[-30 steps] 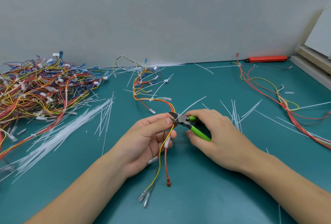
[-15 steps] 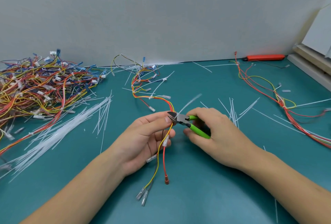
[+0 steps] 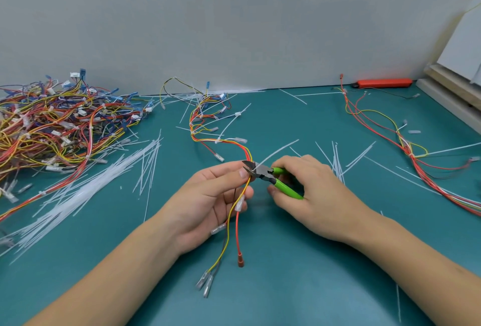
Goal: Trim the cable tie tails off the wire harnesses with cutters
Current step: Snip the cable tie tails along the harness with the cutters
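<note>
Your left hand pinches the limp, light wire harness above the worktop; grip beside the tie. Your right hand's fingers squeeze the cutters at the stiff tail.

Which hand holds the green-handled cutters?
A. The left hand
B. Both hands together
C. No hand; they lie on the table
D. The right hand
D: the right hand grips the green handles of the cutters, while the left hand holds the harness at the cutter tip.
</note>
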`<state>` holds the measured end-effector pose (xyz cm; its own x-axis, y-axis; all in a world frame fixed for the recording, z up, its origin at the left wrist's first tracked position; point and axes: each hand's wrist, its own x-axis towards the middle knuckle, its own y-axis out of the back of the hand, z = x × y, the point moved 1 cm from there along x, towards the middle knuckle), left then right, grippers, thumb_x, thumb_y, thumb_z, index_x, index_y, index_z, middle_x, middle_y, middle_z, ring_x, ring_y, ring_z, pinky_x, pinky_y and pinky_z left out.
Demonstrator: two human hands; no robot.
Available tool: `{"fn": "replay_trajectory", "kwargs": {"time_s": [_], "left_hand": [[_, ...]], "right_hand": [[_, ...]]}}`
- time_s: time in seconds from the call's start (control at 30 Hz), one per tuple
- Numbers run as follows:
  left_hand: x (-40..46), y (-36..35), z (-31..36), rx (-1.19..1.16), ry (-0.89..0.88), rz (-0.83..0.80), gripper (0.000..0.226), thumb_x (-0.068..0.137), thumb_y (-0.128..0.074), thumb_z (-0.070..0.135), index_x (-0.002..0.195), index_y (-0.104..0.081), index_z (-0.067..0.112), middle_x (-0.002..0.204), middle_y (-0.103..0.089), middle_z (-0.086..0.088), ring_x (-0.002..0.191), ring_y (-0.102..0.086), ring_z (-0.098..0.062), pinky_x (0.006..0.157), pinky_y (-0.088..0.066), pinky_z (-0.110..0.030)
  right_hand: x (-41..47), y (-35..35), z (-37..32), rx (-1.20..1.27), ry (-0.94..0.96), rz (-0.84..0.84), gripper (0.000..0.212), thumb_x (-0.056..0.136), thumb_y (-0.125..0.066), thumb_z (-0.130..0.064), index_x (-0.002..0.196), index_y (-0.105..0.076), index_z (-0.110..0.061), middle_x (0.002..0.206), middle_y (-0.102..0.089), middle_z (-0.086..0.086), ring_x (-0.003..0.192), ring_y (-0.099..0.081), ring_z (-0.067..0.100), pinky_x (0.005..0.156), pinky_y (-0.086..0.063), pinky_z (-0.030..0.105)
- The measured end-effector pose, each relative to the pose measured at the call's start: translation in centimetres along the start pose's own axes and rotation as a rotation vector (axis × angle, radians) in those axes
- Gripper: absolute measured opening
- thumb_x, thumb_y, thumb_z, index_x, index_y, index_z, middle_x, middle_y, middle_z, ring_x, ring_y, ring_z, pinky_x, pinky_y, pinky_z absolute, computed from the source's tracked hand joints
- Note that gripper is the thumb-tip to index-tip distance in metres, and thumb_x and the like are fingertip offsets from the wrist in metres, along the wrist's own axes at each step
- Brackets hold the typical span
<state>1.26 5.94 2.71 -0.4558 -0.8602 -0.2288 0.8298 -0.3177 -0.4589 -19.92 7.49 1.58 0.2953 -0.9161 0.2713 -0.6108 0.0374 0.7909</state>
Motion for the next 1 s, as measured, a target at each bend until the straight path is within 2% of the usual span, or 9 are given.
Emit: {"fn": "replay_trajectory", "kwargs": {"time_s": [0.1,0.2,0.3,0.37,0.47,0.63,0.77,0.9,1.0], "left_hand": [[-0.08,-0.04,-0.01,-0.001,0.001,-0.001,0.017,0.085,-0.068,0.009,0.100,-0.077,0.007,0.082,-0.068,-0.004,0.060,-0.064,-0.012,0.051,-0.050,-0.021],[-0.15,-0.12,0.00,0.008,0.005,-0.003,0.017,0.085,-0.069,0.010,0.098,-0.078,0.008,0.079,-0.067,-0.005,0.058,-0.063,-0.012,0.051,-0.050,-0.021],[-0.18,-0.16,0.03,0.009,0.003,0.000,0.018,0.083,-0.069,0.010,0.099,-0.079,0.009,0.078,-0.067,-0.005,0.058,-0.063,-0.012,0.051,-0.050,-0.021],[-0.15,-0.15,0.05,0.002,0.005,0.005,0.022,0.083,-0.070,0.010,0.103,-0.078,0.007,0.077,-0.067,-0.006,0.057,-0.063,-0.012,0.051,-0.050,-0.021],[-0.15,-0.14,0.07,0.005,0.007,0.005,0.024,0.084,-0.069,0.010,0.107,-0.076,0.005,0.077,-0.067,-0.007,0.058,-0.063,-0.012,0.051,-0.050,-0.021],[-0.17,-0.17,0.06,0.013,0.008,0.013,0.026,0.084,-0.069,0.011,0.107,-0.077,0.005,0.077,-0.067,-0.008,0.057,-0.063,-0.012,0.052,-0.051,-0.021],[-0.24,-0.27,0.09,0.000,0.012,0.013,0.022,0.082,-0.070,0.011,0.103,-0.077,0.006,0.075,-0.065,-0.008,0.057,-0.063,-0.013,0.050,-0.050,-0.021],[-0.33,-0.35,0.13,0.005,0.014,0.012,0.018,0.082,-0.070,0.011,0.098,-0.079,0.008,0.073,-0.064,-0.008,0.056,-0.063,-0.013,0.050,-0.050,-0.021],[-0.31,-0.36,0.12,0.009,0.011,0.004,0.018,0.083,-0.069,0.011,0.099,-0.077,0.007,0.075,-0.066,-0.007,0.057,-0.063,-0.013,0.050,-0.050,-0.021]], "right_hand": [[0.04,0.09,0.07,0.069,-0.042,0.000,0.029,0.095,-0.068,-0.037,0.076,-0.047,-0.032,0.064,-0.051,-0.012,0.065,-0.045,0.018,0.066,-0.028,0.022],[-0.10,0.14,0.15,0.089,-0.035,-0.002,0.027,0.095,-0.069,-0.036,0.077,-0.049,-0.031,0.063,-0.051,-0.011,0.063,-0.044,0.018,0.066,-0.030,0.022],[-0.18,0.24,-0.10,0.069,-0.035,-0.003,0.014,0.092,-0.071,-0.037,0.103,-0.062,-0.037,0.090,-0.063,-0.019,0.092,-0.056,0.007,0.087,-0.044,0.036],[-0.17,0.34,-0.22,0.049,-0.056,-0.010,0.037,0.089,-0.073,-0.038,0.125,-0.061,-0.040,0.115,-0.063,-0.026,0.117,-0.052,0.004,0.106,-0.042,0.042],[-0.08,0.47,-0.40,0.050,-0.054,-0.018,0.043,0.088,-0.068,-0.043,0.130,-0.059,-0.041,0.120,-0.060,-0.030,0.121,-0.049,0.002,0.110,-0.039,0.043],[-0.01,0.26,-0.04,0.034,-0.024,-0.013,0.032,0.094,-0.066,-0.042,0.125,-0.060,-0.039,0.115,-0.061,-0.025,0.115,-0.049,0.005,0.107,-0.041,0.043],[0.10,0.09,0.03,0.034,-0.013,0.005,0.023,0.092,-0.063,-0.048,0.112,-0.060,-0.036,0.100,-0.061,-0.021,0.106,-0.050,0.005,0.099,-0.043,0.039],[0.09,0.10,-0.09,0.049,-0.012,0.013,0.015,0.091,-0.064,-0.048,0.094,-0.059,-0.035,0.087,-0.059,-0.018,0.095,-0.052,0.008,0.083,-0.038,0.028],[0.13,0.26,-0.16,0.065,-0.032,0.013,0.026,0.093,-0.066,-0.045,0.076,-0.051,-0.034,0.079,-0.058,-0.012,0.079,-0.052,0.013,0.068,-0.029,0.021]]}}
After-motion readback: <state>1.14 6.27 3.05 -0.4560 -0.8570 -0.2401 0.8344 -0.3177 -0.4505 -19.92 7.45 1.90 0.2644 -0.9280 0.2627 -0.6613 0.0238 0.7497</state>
